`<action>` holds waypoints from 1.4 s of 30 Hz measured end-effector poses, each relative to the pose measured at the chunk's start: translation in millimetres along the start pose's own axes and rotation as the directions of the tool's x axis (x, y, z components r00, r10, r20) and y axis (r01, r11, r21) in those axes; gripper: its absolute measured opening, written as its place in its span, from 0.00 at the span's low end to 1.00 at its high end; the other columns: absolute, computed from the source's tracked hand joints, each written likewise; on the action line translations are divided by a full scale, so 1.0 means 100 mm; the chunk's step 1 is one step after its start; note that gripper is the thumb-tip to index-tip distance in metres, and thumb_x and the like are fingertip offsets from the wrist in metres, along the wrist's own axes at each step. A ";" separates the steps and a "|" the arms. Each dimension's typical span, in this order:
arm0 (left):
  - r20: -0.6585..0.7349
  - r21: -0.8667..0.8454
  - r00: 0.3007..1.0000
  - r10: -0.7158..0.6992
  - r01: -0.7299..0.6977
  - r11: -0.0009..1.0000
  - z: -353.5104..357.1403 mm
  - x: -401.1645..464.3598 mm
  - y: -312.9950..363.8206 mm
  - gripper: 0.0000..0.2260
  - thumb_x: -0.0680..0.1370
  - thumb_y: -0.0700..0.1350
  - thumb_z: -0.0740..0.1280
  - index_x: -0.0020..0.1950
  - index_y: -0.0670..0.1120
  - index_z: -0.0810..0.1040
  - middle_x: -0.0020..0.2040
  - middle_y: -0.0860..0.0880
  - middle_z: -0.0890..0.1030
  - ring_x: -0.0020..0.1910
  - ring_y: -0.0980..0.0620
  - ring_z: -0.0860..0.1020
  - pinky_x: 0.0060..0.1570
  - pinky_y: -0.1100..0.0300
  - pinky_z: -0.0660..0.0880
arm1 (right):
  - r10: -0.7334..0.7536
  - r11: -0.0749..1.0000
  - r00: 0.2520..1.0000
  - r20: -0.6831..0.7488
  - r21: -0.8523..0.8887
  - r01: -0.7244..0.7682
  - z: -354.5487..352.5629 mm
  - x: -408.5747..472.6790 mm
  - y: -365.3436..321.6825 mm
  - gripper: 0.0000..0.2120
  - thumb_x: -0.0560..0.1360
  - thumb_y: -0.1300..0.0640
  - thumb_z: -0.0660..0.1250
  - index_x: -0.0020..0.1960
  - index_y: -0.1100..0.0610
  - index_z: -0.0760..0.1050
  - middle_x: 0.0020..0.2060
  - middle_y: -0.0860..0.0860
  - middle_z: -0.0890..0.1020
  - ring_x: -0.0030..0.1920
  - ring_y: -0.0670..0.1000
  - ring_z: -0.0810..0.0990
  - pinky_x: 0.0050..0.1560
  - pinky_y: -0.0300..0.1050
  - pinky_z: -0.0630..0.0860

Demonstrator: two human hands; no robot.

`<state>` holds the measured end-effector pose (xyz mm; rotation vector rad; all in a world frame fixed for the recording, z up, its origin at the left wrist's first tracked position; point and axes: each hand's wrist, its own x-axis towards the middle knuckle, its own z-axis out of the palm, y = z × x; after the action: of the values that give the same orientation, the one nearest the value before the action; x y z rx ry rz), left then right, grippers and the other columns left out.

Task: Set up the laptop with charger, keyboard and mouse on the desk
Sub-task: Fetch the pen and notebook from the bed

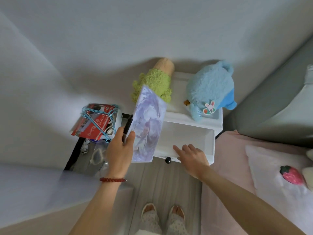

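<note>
Bedside corner, white nightstand against the wall, drawer pulled open. My left hand pinches a printed sheet, probably a mouse pad, with a dark slim object behind it that I cannot identify; I hold both upright, likely lifted clear to see inside. My right hand rests on the drawer front with fingers loosely spread, above the knob. Drawer looks bare. Laptop, charger, keyboard, mouse: none in view. Blue plush sits on top.
</note>
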<state>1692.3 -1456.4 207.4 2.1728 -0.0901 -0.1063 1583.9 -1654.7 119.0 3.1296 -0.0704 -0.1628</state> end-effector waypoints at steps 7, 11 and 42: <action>-0.113 -0.202 0.987 -0.111 0.086 0.976 0.08 0.02 -0.11 0.08 0.78 0.44 0.63 0.56 0.45 0.74 0.35 0.51 0.72 0.36 0.51 0.71 0.43 0.59 0.69 | 0.024 0.981 0.994 0.108 -0.196 -0.002 0.05 0.38 0.17 0.39 0.73 0.59 0.65 0.76 0.55 0.45 0.75 0.60 0.55 0.75 0.58 0.54 0.72 0.62 0.48; -0.132 -0.238 0.982 -0.133 0.099 0.966 0.07 -0.01 -0.19 0.10 0.78 0.43 0.63 0.58 0.46 0.75 0.39 0.49 0.76 0.39 0.52 0.75 0.42 0.64 0.68 | 0.040 0.962 0.990 0.133 -0.274 -0.002 0.04 0.73 0.17 0.37 0.77 0.61 0.55 0.74 0.58 0.32 0.75 0.60 0.41 0.76 0.59 0.42 0.73 0.59 0.41; 0.917 0.008 0.390 0.088 -0.238 0.971 0.71 -2.71 0.51 0.14 0.80 0.52 0.55 0.50 0.43 0.73 0.34 0.49 0.71 0.31 0.50 0.68 0.38 0.57 0.65 | 0.855 -0.518 0.043 0.517 0.855 0.023 -0.69 -4.11 -0.98 0.12 0.79 0.61 0.60 0.60 0.63 0.72 0.42 0.57 0.81 0.40 0.57 0.79 0.43 0.51 0.77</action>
<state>1413.4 -1515.0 220.7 1.9546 -0.9839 -1.2387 1186.5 -1537.9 229.3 1.9340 -3.4851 1.8845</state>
